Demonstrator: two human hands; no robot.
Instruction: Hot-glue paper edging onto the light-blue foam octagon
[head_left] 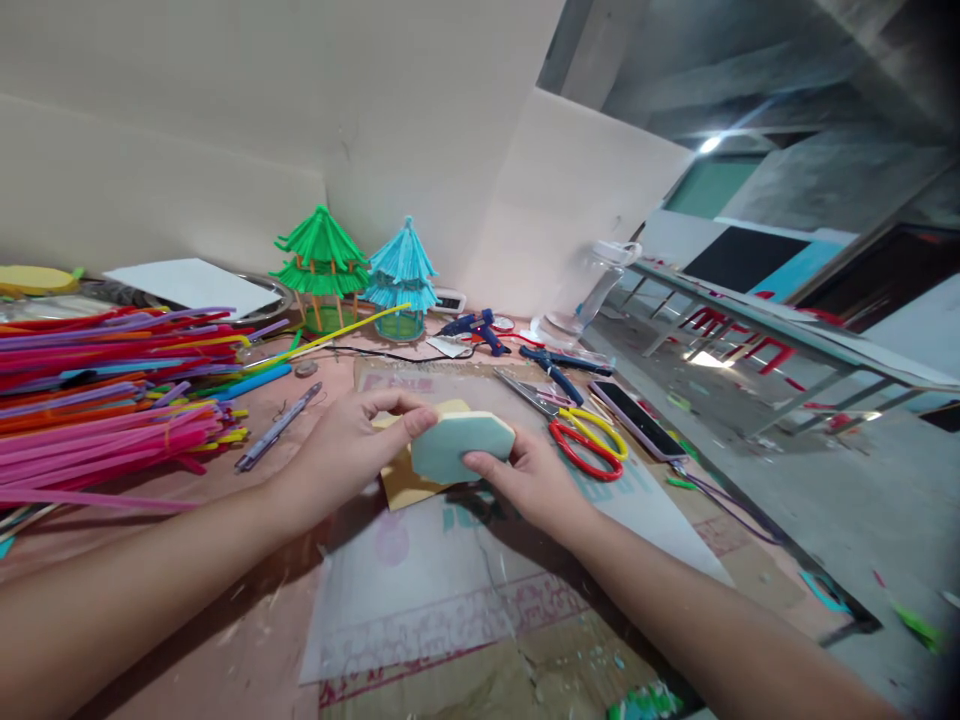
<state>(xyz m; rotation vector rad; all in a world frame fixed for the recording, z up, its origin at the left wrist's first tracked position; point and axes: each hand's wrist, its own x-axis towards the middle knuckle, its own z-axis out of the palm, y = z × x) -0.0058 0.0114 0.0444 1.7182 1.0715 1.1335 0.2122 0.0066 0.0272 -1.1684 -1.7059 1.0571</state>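
Note:
A pale blue octagonal foam piece [461, 447] with a cream edge is held up between both hands. My left hand [367, 435] grips its upper left edge, thumb on the near face. My right hand [536, 480] pinches its right side, thumb pressed on the blue face and fingers mostly behind. Under and behind the piece, a tan card-like sheet [409, 490] lies on the printed white plastic sheet [375, 600]. Red-and-yellow-handled scissors [589, 445] lie just beyond my right hand. A pen [279, 425] rests left of my left hand.
Bundles of coloured pipe cleaners [112, 390] cover the left side. Green [324, 265] and blue [405, 275] pagoda models stand at the back. A glue gun [476, 328], pliers [559, 368], a clear jug [589, 290] and a phone [637, 420] lie or stand towards the right edge.

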